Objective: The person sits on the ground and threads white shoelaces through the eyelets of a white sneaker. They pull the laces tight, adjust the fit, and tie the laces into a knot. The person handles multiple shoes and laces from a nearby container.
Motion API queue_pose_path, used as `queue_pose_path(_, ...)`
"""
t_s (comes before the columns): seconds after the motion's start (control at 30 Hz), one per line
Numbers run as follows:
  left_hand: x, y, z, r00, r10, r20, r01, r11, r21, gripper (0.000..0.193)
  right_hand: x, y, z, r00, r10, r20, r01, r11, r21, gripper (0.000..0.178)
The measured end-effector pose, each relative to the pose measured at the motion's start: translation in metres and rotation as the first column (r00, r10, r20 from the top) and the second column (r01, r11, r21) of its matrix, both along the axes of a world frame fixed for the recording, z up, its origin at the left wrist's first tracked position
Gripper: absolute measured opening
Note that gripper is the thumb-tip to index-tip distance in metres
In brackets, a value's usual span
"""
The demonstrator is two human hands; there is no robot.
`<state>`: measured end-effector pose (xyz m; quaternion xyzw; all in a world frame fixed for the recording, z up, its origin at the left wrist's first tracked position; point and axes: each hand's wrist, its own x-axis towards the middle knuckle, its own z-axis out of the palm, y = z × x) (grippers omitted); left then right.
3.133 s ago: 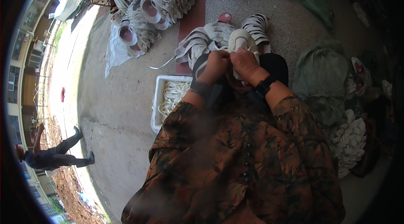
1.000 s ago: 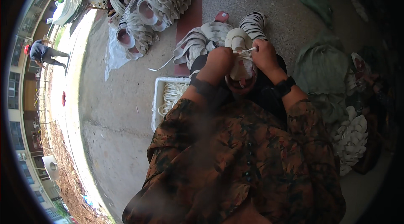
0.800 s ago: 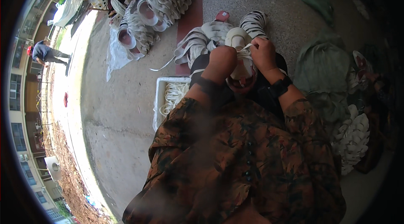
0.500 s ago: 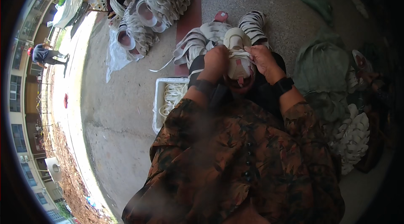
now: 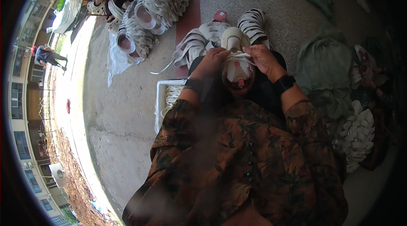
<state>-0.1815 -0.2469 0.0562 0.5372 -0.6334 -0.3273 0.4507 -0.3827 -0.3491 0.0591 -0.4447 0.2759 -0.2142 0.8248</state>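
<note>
A white and pink shoe upper (image 5: 238, 72) rests between my knees, its pale rounded toe pointing away from me and a red tab near its heel end. A white shoelace (image 5: 241, 54) runs across it below the toe. My left hand (image 5: 214, 60) is closed at the left edge of the upper, finger and thumb pinched on the lace. On the opposite side my right hand (image 5: 263, 59) also pinches the lace, its knuckles bent beside the lace holes. Exactly how the lace passes through the holes is too small to make out.
Stacked white uppers (image 5: 253, 24) lie just beyond my knees. A white foam box (image 5: 159, 98) of laces stands at my left. Bigger piles of uppers (image 5: 163, 3) are farther off, near a seated person (image 5: 98, 3). Green cloth sacks (image 5: 324, 67) lie at right.
My left hand has turned and shifted slightly left, and its fingers on the lace now show. My right hand stays near the same edge. The far walking person has changed stance.
</note>
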Motion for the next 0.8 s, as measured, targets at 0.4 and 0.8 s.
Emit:
queue_pose_path(0.4, -0.014, -0.004, 0.02, 0.942, 0.187, -0.28, -0.054, 0.904, 0.423, 0.028, -0.003, 0.009, -0.007, 0.986, -0.117, -0.121, 0.048, 0.884, -0.464, 0.017)
queue_pose_path(0.8, -0.021, 0.006, 0.011, 0.898, 0.379, 0.225, -0.431, 0.86, 0.273, 0.046, -0.023, 0.027, 0.018, 0.94, -0.264, -0.215, -0.002, 0.628, -0.778, 0.018)
